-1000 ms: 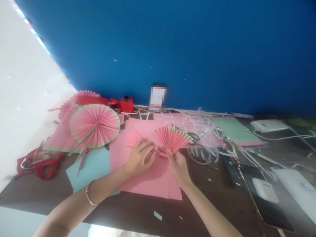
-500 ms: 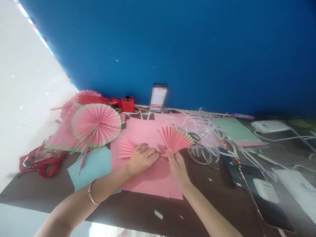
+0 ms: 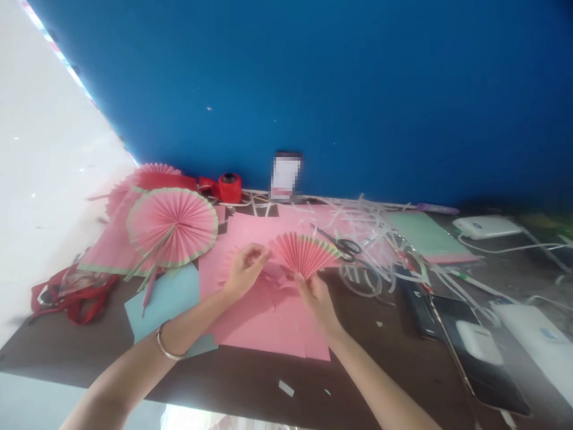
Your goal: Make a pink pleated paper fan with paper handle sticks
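My right hand [image 3: 319, 301] pinches the lower point of a pleated pink paper fan [image 3: 305, 254] with a green edge on its right side. The fan is spread in a half-round above the sheets. My left hand [image 3: 245, 272], wearing a bracelet on its wrist, hovers left of the fan with fingers curled together; whether a bit of paper is between them is hidden. Beneath and beside it lies more pleated pink paper [image 3: 274, 278], blurred. Under both hands are flat pink sheets [image 3: 264, 325].
A finished round fan [image 3: 175, 222] rests at left over a light blue sheet [image 3: 172, 307]. Black-handled scissors [image 3: 349, 248] and white paper strips [image 3: 358, 218] lie right of the hands. Farther right are a phone [image 3: 486, 358] and a white case [image 3: 480, 342]. Red tape [image 3: 230, 189] stands behind.
My left hand has lifted off the paper at the fan's base and moved slightly left, its fingers now curled. The fan in my right hand has shifted left, uncovering more of the scissors.
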Motion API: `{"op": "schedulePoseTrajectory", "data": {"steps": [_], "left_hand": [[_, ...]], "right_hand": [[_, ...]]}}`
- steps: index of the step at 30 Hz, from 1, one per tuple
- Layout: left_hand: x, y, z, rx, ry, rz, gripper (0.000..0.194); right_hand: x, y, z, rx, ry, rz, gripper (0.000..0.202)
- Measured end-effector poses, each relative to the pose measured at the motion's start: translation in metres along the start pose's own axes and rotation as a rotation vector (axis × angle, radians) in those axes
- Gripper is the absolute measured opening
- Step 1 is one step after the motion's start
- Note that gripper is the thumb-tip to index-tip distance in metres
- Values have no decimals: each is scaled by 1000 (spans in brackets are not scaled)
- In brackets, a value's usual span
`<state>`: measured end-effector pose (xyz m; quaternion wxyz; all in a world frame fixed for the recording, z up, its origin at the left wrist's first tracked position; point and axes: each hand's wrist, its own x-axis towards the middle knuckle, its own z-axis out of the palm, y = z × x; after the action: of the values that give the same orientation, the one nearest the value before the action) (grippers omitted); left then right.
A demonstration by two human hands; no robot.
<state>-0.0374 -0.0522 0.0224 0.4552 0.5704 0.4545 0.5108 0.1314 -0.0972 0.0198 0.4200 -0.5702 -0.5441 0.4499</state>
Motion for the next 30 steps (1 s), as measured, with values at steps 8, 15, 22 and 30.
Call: {"op": "schedulePoseTrajectory", "data": {"steps": [8, 15, 22, 30], "left_hand": [[-5, 2, 1, 333, -152, 207, 20], [-12, 4, 7, 520, -265, 220, 20], [-2, 25, -11, 579, -157, 87, 21], [22, 67, -13, 452, -265, 122, 36]], "right_hand": [[4, 5, -7, -21, 205, 22, 44], [6, 14, -11, 67, 242, 6, 50], [2, 1, -12, -21, 138, -13, 43], [-4, -5, 2, -63, -61, 22, 38]]}}
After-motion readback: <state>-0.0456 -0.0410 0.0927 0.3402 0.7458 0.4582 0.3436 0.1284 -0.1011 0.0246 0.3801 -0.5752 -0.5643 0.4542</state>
